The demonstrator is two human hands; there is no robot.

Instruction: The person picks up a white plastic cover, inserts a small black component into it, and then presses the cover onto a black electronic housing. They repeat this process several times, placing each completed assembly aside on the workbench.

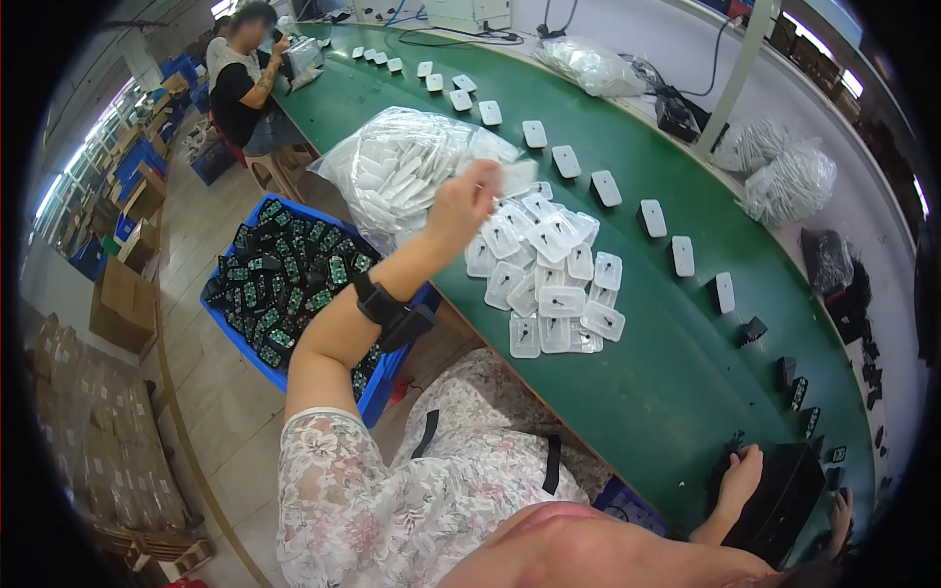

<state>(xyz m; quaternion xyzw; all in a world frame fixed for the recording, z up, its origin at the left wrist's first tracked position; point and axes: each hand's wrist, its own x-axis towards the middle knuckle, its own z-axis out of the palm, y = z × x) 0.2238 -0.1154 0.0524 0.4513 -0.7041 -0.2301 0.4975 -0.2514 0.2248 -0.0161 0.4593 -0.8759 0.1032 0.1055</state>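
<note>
Pinching a clear plastic tray (pixel 517 177) above the pile, left grip (pixel 469 192) closed; right grip (pixel 742 468) on black box (pixel 784 495).

Our left arm stretches far forward and up from a short lace sleeve, elbow bent, a black band strapped around the wrist. The left hand (pixel 469 194) has its fingers pinched together in a closed grip. Our right hand (pixel 742 468) sits low and near, forearm angled in from below, fingers curled downward.
</note>
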